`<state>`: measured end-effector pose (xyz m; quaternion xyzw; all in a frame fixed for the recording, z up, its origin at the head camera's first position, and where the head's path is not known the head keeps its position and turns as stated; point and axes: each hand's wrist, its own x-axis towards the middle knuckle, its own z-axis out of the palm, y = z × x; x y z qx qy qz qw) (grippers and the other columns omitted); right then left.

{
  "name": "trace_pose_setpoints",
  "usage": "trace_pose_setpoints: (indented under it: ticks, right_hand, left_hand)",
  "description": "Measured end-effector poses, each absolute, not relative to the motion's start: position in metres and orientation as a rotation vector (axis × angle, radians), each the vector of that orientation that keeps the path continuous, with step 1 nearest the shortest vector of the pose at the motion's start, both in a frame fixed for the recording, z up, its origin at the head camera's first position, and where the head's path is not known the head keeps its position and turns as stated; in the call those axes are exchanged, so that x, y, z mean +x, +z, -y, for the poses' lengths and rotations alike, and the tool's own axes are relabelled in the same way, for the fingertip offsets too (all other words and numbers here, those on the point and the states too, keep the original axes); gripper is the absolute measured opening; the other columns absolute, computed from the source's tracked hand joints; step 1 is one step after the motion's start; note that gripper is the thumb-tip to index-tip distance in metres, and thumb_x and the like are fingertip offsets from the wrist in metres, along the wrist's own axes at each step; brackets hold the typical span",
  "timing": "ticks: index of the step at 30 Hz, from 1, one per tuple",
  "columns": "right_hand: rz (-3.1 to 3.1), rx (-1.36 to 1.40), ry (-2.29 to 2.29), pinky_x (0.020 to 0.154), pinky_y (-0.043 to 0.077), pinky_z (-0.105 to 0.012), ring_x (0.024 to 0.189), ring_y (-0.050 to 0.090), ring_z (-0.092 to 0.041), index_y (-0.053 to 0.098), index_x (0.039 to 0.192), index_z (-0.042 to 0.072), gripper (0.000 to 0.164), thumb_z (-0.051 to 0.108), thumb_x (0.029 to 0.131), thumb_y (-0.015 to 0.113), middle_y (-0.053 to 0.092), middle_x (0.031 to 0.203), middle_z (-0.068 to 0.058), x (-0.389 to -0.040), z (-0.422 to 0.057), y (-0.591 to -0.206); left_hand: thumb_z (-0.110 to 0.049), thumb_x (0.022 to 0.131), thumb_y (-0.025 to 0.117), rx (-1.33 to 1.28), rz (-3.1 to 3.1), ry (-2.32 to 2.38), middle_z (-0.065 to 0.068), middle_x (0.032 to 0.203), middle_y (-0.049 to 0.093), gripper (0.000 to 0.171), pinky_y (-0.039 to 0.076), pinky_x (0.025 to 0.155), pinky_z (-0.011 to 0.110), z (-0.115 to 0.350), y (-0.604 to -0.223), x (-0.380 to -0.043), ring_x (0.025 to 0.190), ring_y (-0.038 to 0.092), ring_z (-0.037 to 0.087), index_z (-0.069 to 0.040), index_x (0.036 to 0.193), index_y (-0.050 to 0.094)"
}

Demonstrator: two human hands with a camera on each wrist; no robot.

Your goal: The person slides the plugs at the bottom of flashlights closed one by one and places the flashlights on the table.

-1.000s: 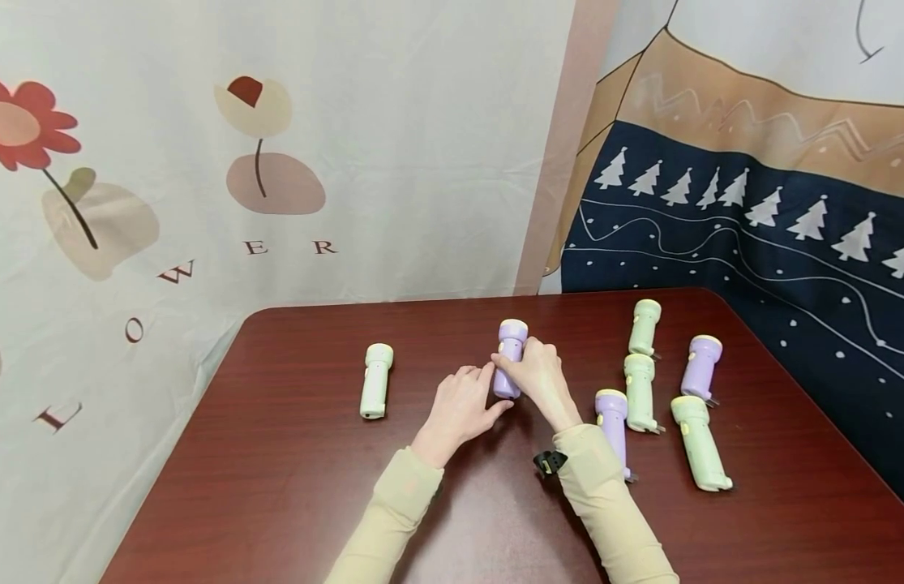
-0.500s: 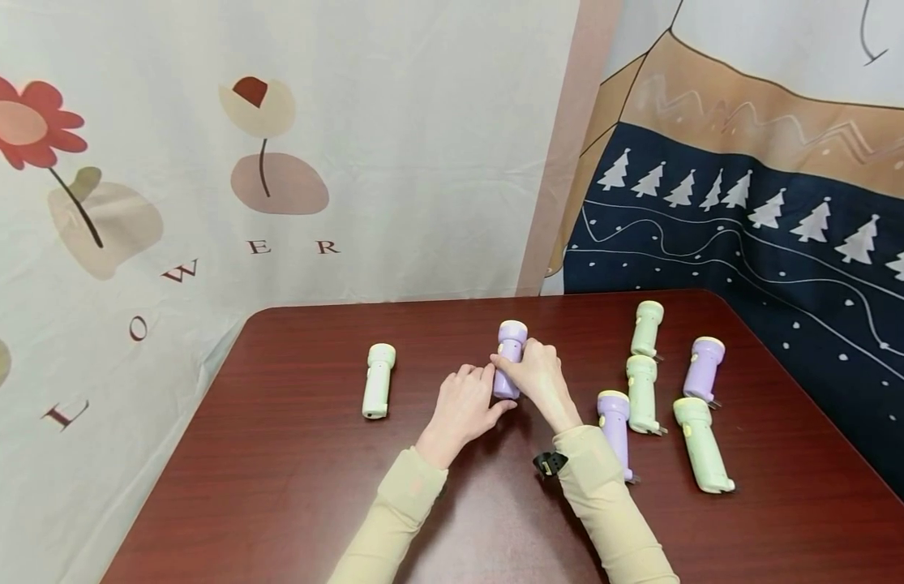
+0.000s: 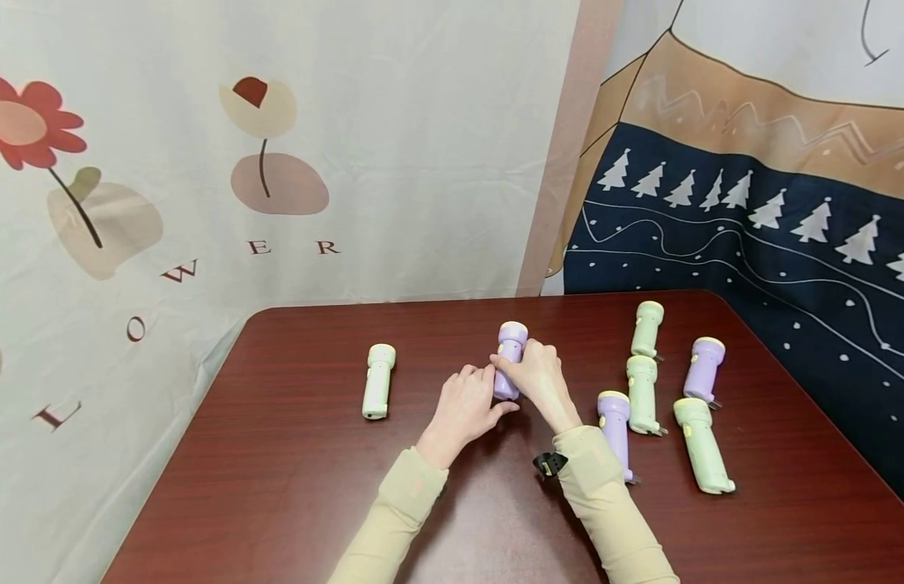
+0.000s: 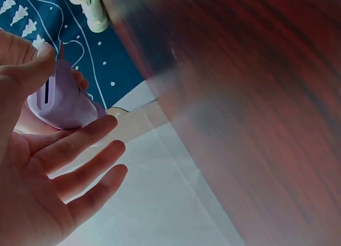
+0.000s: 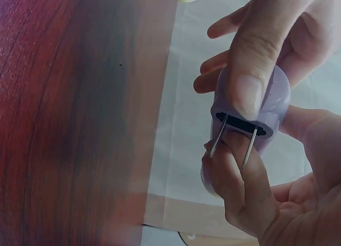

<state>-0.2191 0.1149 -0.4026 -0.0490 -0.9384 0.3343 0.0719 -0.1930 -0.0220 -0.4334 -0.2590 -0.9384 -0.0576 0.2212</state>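
Observation:
Both hands hold a purple flashlight (image 3: 510, 349) over the middle of the table, its pale yellow head facing away. My left hand (image 3: 462, 410) has its thumb on the base and the index finger along the body (image 4: 69, 105); its other fingers are spread in the left wrist view. From the other side my right hand (image 3: 541, 377) grips the body. Two metal plug prongs (image 5: 250, 147) stick out of the base slot in the right wrist view, right by the curled fingertips of the right hand (image 5: 250, 187).
A green flashlight (image 3: 377, 381) lies on the left of the brown table (image 3: 291, 487). Several green and purple flashlights, such as a green one (image 3: 703, 446), lie at the right with prongs out. The right forearm overlaps a purple one (image 3: 614, 434). Printed curtains hang behind.
Almost nothing moves. The hands stay on the purple flashlight, and the whole head view has shifted very slightly. The left thumb reaches a touch further right at the base.

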Motion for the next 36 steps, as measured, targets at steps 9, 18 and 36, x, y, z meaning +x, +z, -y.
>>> trace_pose_setpoints:
  ticks: [9,18,36]
  right_hand:
    - [2.800,-0.132,1.010,0.048,0.038,-0.025,0.060,0.056,-0.023,0.060,0.080,0.000,0.044,0.042,0.079,0.071,0.061,0.070,-0.013,-0.218,-0.113,-0.404]
    - [2.740,-0.123,0.956,0.051,0.038,-0.028,0.061,0.057,-0.026,0.059,0.077,0.001,0.043,0.041,0.077,0.074,0.061,0.068,-0.013,-0.220,-0.109,-0.406]
    - [2.725,-0.129,0.934,0.060,0.046,-0.038,0.068,0.060,-0.032,0.061,0.084,-0.003,0.043,0.038,0.077,0.074,0.064,0.073,-0.017,-0.218,-0.105,-0.408]
  left_hand:
    - [-0.054,0.076,0.069,-0.722,2.528,-0.128,0.005,0.080,0.068,0.060,0.052,0.067,0.031,0.022,-0.435,-0.194,0.083,0.063,0.020,-0.003,0.106,0.061]
    - [-0.053,0.074,0.071,-0.703,2.497,-0.133,0.005,0.073,0.066,0.060,0.051,0.065,0.030,0.022,-0.438,-0.199,0.077,0.062,0.020,-0.002,0.104,0.064]
    - [-0.047,0.075,0.073,-0.730,2.520,-0.160,0.007,0.075,0.067,0.058,0.051,0.063,0.031,0.024,-0.439,-0.199,0.071,0.062,0.021,0.000,0.107,0.064]
